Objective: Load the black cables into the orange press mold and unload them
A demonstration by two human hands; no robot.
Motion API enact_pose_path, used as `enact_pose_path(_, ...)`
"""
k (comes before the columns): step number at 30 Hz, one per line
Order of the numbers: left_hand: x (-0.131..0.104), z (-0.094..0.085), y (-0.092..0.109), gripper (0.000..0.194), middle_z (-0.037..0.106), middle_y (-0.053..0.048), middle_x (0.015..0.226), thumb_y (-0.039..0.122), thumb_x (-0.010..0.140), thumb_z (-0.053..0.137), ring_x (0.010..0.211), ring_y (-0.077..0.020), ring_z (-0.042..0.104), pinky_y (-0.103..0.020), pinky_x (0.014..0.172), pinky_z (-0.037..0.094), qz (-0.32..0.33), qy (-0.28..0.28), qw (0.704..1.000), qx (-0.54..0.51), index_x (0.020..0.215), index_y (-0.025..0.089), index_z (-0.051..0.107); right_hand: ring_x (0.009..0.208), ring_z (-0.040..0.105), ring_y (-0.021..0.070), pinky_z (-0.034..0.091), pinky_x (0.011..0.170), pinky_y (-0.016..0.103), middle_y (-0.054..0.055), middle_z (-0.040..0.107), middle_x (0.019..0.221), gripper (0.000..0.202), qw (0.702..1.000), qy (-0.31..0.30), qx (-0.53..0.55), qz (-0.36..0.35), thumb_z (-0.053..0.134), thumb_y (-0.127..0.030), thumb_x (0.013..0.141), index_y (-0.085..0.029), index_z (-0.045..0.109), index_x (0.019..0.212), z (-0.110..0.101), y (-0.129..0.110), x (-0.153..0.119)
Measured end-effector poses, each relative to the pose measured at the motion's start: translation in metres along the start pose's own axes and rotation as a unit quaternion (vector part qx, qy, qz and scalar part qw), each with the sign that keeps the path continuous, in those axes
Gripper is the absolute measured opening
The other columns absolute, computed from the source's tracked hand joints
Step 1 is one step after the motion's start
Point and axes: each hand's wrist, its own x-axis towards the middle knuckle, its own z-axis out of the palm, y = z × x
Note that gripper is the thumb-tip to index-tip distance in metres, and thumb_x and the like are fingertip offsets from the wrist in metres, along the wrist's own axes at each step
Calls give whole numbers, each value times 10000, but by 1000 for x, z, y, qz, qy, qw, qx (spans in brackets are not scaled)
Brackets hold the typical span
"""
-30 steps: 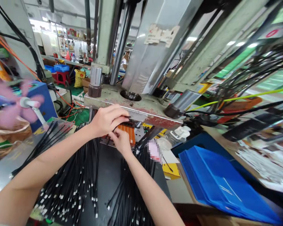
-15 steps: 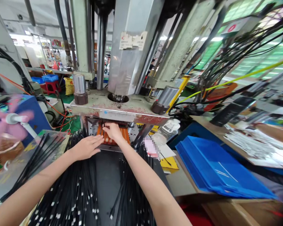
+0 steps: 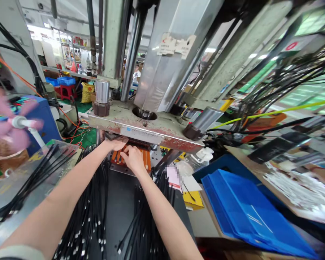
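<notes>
My left hand (image 3: 118, 144) reaches under the raised plate of a press, at the back left of an orange mold block (image 3: 146, 159). Its fingers look stretched out, though their tips are partly hidden. My right hand (image 3: 134, 157) is over the middle of that block, thumb and fingers curled together beside my left fingertips. Whatever those fingers pinch is too small to make out. Dark strips lie in the block's grooves just left of my right thumb. Black cables (image 3: 93, 206) with pale metal ends hang or lie in a bundle below my left forearm.
The press plate (image 3: 146, 131) sits low over both hands, with a metal post (image 3: 166, 162) at right. More black cables (image 3: 143, 216) lie under my right forearm. A pink fan (image 3: 16, 122) spins at left. Blue sheets (image 3: 246, 209) and a clear plastic jug (image 3: 200, 157) are at right.
My left hand has moved from the block's front left, where it was flat, to deeper under the press plate. My right hand has drawn slightly nearer me. The view has shifted.
</notes>
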Motion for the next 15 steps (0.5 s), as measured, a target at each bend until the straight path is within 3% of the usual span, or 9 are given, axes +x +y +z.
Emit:
enact_pose_path(2, 5, 2, 0, 456, 577, -125, 1325, 286, 969, 253, 1239, -201, 526, -320, 1028, 383, -23, 5, 1000, -12, 1285, 111, 531, 905, 598, 226, 418, 809, 322, 89, 625, 951, 205, 1000, -7, -7, 3, 639, -381, 852, -192, 631, 931, -3, 0, 0)
enact_pose_path(4, -5, 5, 1, 469, 543, -118, 1363, 304, 986, 212, 1265, -197, 498, -319, 1033, 380, -45, 30, 998, -21, 1315, 122, 491, 896, 601, 223, 418, 800, 312, 92, 625, 963, 223, 1000, 6, -14, -11, 639, -373, 855, -183, 624, 970, -9, 5, -5)
enact_pose_path(7, -47, 14, 2, 490, 514, -132, 1378, 277, 1002, 119, 1263, -181, 485, -305, 1024, 383, -82, 89, 992, -22, 1374, 110, 391, 877, 621, 208, 423, 779, 284, 86, 646, 950, 178, 999, 40, -33, -15, 572, -327, 908, -174, 623, 983, -23, 31, -36)
enact_pose_path(9, -82, 23, 4, 477, 565, -161, 1284, 235, 995, 122, 1177, -204, 539, -334, 984, 408, -111, 111, 988, -13, 1346, 87, 408, 826, 649, 227, 432, 723, 298, 104, 668, 894, 243, 993, 34, -101, 54, 483, -348, 957, -164, 640, 944, -30, 57, -68)
enact_pose_path(12, -122, 38, 10, 398, 602, -209, 1121, 330, 956, 344, 1101, -313, 541, -444, 934, 407, -136, 102, 985, 19, 1117, 63, 592, 793, 674, 315, 435, 662, 353, 171, 683, 818, 393, 956, -83, -224, 171, 447, -442, 959, -132, 675, 879, -31, 93, -113)
enact_pose_path(15, -133, 49, 18, 306, 579, -236, 1093, 333, 836, 570, 1105, -378, 495, -493, 902, 391, -149, 66, 984, 73, 919, 54, 662, 859, 680, 333, 432, 676, 349, 171, 703, 851, 360, 945, -180, -199, 185, 492, -441, 935, -149, 688, 855, -22, 111, -135)
